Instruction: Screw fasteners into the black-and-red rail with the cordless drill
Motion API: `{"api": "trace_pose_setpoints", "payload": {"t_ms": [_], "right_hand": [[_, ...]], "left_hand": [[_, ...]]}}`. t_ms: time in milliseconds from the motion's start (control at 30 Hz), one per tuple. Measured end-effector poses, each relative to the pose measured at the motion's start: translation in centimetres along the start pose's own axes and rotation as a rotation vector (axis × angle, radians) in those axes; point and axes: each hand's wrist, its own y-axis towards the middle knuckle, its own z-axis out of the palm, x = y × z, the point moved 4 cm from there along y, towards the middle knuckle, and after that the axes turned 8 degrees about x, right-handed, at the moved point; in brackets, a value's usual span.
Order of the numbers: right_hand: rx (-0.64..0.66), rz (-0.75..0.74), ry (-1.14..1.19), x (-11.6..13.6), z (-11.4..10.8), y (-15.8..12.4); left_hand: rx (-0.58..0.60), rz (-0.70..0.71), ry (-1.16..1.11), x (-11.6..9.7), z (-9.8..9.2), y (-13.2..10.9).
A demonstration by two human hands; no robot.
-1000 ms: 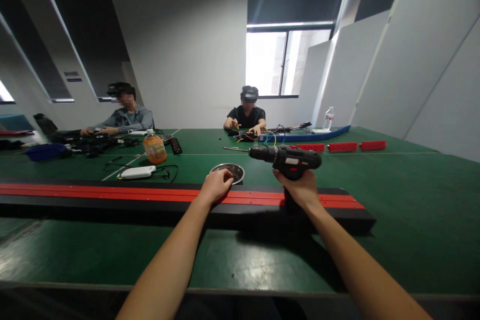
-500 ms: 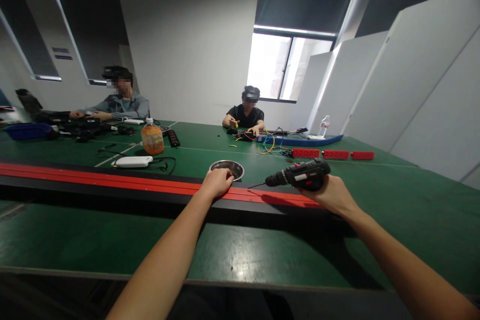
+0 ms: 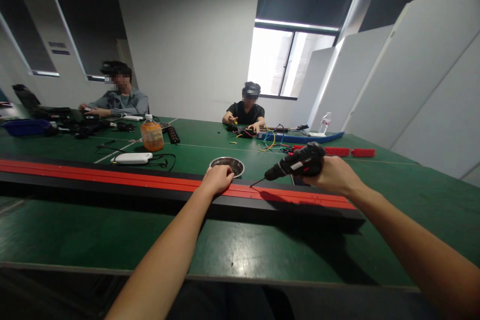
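Drill, black [image 3: 296,161], one: right of centre, slanted down to the left, bit tip at the red top of the beam. Right hand [image 3: 333,176], one: wrapped around the drill's handle. Left hand [image 3: 218,179], one: centre of frame, resting on the beam with fingers curled; cannot tell whether they pinch anything. Beam, red and black [image 3: 168,183], one: across the frame from the left edge to right of centre. Bowl, metal [image 3: 241,169], one: centre, just behind the left hand. Bottle, orange contents [image 3: 152,136], one: left of centre. Case, white [image 3: 132,158], one: left, below the bottle. Table, green [image 3: 217,247], one: beneath all. Co-workers, seated, two: upper left [image 3: 127,102] and upper centre [image 3: 244,114].
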Motion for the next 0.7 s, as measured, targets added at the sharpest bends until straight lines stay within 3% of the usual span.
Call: {"api": "trace_pose_setpoints", "payload": {"t_ms": [100,300,533,700], "right_hand": [[0.079,-0.055,-0.088,2.0,-1.8,1.4],[0.117,-0.125,-0.278,6.6,-4.5,4.4],[0.093,-0.241,-0.323,10.3,-5.5,7.9],[0.087,-0.280,-0.342,11.6,-5.8,8.4]], "left_hand": [[0.006,-0.008,-0.006,0.0,-0.1,-0.1],[0.001,-0.010,-0.004,0.0,-0.2,-0.1],[0.043,-0.004,0.052,-0.1,0.1,0.0],[0.090,-0.018,0.099,-0.3,0.4,0.1]]}}
